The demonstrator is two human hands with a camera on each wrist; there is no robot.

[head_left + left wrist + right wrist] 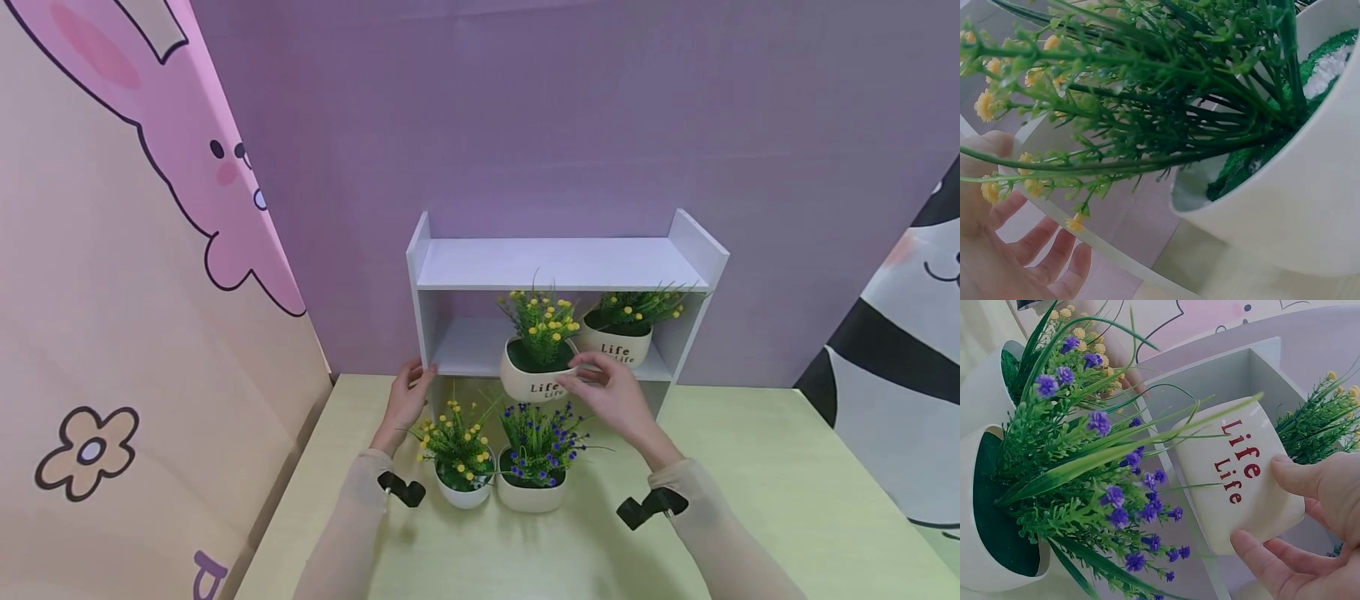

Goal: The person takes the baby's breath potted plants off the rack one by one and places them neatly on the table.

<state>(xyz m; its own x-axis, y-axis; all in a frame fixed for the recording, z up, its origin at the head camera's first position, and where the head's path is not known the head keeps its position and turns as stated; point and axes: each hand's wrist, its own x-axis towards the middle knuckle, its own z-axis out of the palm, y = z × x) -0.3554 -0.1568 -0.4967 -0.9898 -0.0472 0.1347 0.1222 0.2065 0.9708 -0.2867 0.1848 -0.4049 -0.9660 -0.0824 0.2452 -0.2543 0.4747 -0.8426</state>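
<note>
In the head view, my right hand (618,400) pinches a cream "Life" flowerpot (517,379) with yellow flowers by its right side, at the front of the middle board. The right wrist view shows the thumb and fingers on that tilted pot (1235,481). My left hand (405,400) grips the front edge of the left side panel of the white shelf (562,262). Behind the held pot, a second "Life" pot (618,343) with yellow flowers stands at the right of the middle board.
On the table (750,467), in front of the shelf, a white pot (463,498) with yellow flowers stands beside a cream pot (531,500) with purple-blue flowers. A purple wall (525,108) rises behind, and a wall with a pink cartoon (180,125) stands at left.
</note>
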